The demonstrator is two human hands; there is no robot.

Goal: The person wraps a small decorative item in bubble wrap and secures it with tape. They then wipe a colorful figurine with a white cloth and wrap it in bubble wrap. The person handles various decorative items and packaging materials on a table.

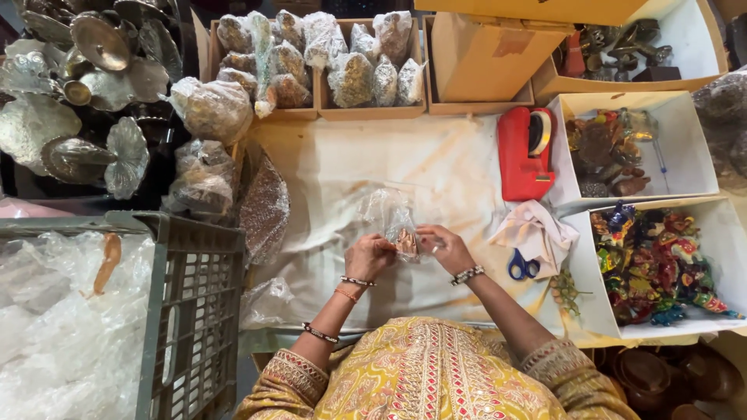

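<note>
While the left hand (369, 255) and right hand (442, 246), both closed, pinch a small coppery trinket (405, 242) in a clear crinkled plastic pouch (389, 213) near the cloth-covered table's (334, 167) front edge, thin film could tear or slip, likely dropping it.

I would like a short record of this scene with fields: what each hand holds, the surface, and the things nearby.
left hand: pinches small copper-coloured item
right hand: grips clear plastic bag around the item
surface: stained white cloth
right side: red tape dispenser, blue-handled scissors, white box of colourful figurines
left side: grey plastic crate
</note>
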